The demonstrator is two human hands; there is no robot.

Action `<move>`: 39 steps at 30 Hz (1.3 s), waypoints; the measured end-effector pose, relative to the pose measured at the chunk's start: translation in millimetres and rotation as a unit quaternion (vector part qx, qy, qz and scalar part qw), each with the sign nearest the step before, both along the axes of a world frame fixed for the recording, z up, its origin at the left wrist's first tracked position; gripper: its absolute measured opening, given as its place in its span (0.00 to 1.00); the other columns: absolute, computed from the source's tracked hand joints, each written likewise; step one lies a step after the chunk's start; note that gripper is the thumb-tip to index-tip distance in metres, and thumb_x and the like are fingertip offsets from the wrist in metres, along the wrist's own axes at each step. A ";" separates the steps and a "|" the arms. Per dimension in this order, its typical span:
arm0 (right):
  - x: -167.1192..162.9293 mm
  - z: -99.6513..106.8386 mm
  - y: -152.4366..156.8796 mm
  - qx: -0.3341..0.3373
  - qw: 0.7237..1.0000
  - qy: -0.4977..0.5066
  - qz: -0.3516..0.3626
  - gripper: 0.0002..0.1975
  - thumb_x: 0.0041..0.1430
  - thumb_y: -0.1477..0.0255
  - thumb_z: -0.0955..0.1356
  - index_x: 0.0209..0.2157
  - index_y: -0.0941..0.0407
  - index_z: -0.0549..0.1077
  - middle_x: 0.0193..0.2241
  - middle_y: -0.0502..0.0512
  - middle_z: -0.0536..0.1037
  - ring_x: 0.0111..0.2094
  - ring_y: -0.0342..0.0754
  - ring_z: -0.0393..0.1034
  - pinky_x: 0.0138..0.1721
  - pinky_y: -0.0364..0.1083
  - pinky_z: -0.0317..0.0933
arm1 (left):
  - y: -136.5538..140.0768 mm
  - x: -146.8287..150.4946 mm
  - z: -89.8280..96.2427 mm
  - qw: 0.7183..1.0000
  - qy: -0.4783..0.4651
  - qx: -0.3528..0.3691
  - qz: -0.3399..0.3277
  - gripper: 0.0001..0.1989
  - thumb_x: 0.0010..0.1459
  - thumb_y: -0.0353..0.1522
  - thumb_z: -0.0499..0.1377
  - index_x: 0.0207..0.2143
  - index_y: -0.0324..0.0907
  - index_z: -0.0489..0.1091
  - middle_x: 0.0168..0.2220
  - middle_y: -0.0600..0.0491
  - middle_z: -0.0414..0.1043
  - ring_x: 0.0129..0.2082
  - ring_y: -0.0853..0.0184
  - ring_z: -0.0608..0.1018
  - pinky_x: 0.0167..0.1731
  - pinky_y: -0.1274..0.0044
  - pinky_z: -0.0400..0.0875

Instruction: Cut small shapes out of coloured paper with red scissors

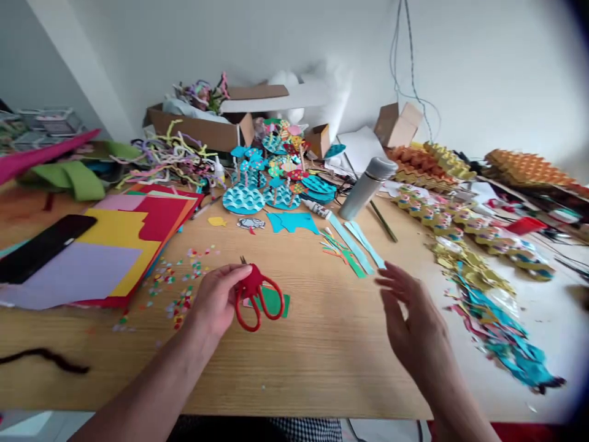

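Red-handled scissors (252, 283) are pinched near the blades between the thumb and fingers of my left hand (219, 296), their two loops pointing toward me. Beneath the loops lies a small green piece (276, 302) on the wooden table (322, 362). My right hand (410, 310) hovers at the right with nothing in it, fingers apart. Just beyond its fingertips are pale blue strips (352, 245) and a little heap of thin coloured strips (338, 250). A cut blue sheet (293, 222) and a yellow fish-like cutout (217, 221) lie farther back.
Stacked coloured sheets (138, 245) with a black phone (46, 245) on top fill the left. Round confetti (184, 301) is scattered beside them. A grey bottle (368, 187) stands behind the strips. Blue wavy craft stands (243, 197) are at the back; scraps (501, 319) lie right.
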State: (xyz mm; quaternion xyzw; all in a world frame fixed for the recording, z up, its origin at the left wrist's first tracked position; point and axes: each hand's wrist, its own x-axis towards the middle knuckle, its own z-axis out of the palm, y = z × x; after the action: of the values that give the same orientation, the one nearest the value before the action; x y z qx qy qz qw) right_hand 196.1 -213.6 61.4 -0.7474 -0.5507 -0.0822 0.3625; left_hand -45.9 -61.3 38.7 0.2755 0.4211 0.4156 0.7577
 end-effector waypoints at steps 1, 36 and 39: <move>-25.3 6.4 6.8 0.002 0.998 0.045 0.051 0.15 0.64 0.72 0.60 0.52 0.56 0.64 0.41 0.60 0.75 0.35 0.48 0.73 0.36 0.48 0.69 | -0.8 1.6 0.5 1.000 0.001 0.004 0.008 0.10 0.36 0.30 0.69 0.24 0.35 0.74 0.20 0.52 0.75 0.18 0.71 0.73 0.18 0.81 0.66; -76.3 -25.9 114.7 -0.088 0.875 0.424 0.216 0.13 0.52 0.62 0.69 0.25 0.58 0.70 0.20 0.50 0.70 0.22 0.44 0.62 0.23 0.42 0.56 | 9.6 37.8 -19.1 0.996 0.024 0.089 -0.012 0.09 0.39 0.34 0.68 0.23 0.38 0.75 0.24 0.52 0.74 0.27 0.70 0.72 0.32 0.78 0.65; -73.6 -27.3 116.8 -0.099 0.872 0.423 0.227 0.13 0.53 0.62 0.69 0.27 0.59 0.71 0.22 0.53 0.73 0.25 0.46 0.65 0.27 0.44 0.59 | 11.6 37.6 -20.3 0.995 0.034 0.089 -0.029 0.09 0.39 0.33 0.68 0.23 0.38 0.74 0.24 0.52 0.74 0.27 0.69 0.72 0.30 0.78 0.65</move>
State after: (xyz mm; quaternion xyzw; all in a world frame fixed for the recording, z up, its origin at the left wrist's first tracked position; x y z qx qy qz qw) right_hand 122.5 -96.8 34.1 -0.5972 -0.5046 0.3809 0.4935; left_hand -8.3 -49.7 18.3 0.3680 0.3994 0.4199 0.7271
